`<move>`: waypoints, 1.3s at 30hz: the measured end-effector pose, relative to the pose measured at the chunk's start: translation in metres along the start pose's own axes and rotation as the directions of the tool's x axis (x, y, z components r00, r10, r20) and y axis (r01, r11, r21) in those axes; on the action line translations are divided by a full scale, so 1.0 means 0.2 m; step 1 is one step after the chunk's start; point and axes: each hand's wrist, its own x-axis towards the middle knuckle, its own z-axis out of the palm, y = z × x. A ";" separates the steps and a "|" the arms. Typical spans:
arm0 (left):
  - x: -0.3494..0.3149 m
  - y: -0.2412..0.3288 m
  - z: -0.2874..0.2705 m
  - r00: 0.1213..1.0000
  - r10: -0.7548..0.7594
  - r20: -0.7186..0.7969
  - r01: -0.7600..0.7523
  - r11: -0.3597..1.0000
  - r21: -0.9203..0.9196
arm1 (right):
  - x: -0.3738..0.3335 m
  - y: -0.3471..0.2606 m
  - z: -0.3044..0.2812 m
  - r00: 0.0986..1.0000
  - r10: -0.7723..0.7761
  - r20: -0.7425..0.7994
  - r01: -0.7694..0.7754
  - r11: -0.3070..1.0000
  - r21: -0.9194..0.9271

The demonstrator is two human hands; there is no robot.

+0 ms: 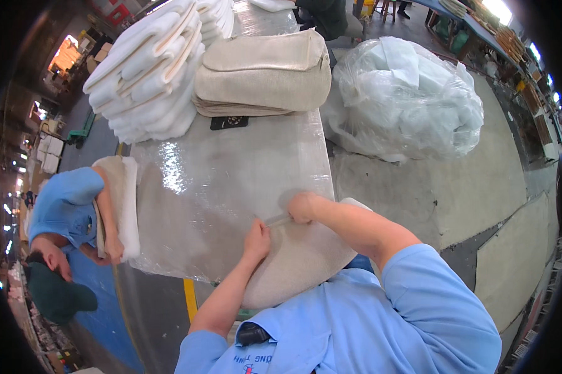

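Note:
A beige fabric cover (300, 252) lies against my body at the near edge of the table, with a bit of white padding (356, 202) showing past its right side. My left hand (257, 240) is closed on the cover's far edge, near its left end. Farther right along that same edge, my right hand (301, 207) is also closed, its fingers curled over the cloth. Between my two hands the edge runs in a nearly straight line. What lies inside my curled fingers is partly hidden.
The table (231, 168) has a shiny plastic covering. At its far end are folded beige covers (262, 71), a dark flat piece (229, 123) and stacked white padding (147, 75). A plastic-wrapped white bundle (412, 100) stands right. A co-worker (66, 206) handles a similar piece at left.

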 end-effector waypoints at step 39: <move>0.06 -0.02 -0.05 0.991 0.086 0.100 -0.113 0.946 0.303 | 0.00 0.20 0.06 0.943 0.138 -0.304 -0.048 0.957 0.285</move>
